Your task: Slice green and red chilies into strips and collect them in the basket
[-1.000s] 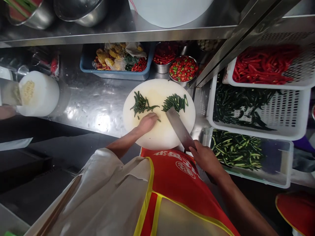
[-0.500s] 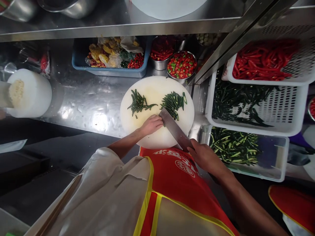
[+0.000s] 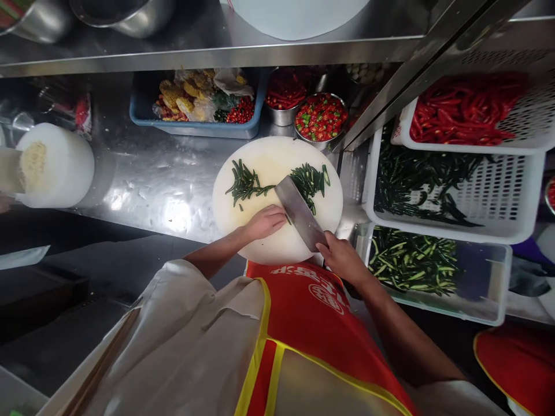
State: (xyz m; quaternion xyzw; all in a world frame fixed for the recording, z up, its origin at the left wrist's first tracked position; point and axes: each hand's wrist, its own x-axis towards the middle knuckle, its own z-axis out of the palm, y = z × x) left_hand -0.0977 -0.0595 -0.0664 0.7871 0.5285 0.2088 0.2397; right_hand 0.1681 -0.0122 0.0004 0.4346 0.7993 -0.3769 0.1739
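Observation:
A round white cutting board [image 3: 269, 249] lies before me on the steel counter. My right hand [image 3: 344, 258] is closed around the handle of a cleaver [image 3: 299, 212]. The broad blade slants across the board, its flat side showing. Beside the blade, my left hand [image 3: 266, 222] rests on the board with its fingers curled. A sliver of green chili pepper [image 3: 289, 220] shows at its fingertips; the rest of it is hidden. Whole green chilies [image 3: 243, 180] are piled at the board's left. Sliced green chilies [image 3: 309, 179] lie beyond the blade on the right.
Behind the board stand a blue bin [image 3: 197, 128] and a metal bowl of chopped chilies [image 3: 321, 117]. White baskets hold red chilies [image 3: 463, 112] and dark green chilies [image 3: 416, 179]; a clear tub [image 3: 481, 283] holds cut green strips. Another white block [image 3: 71, 167] is at left.
The cleaver has shifted left and its blade has turned to show more of its flat. My right hand has moved left with it; my left hand stays nearly in place.

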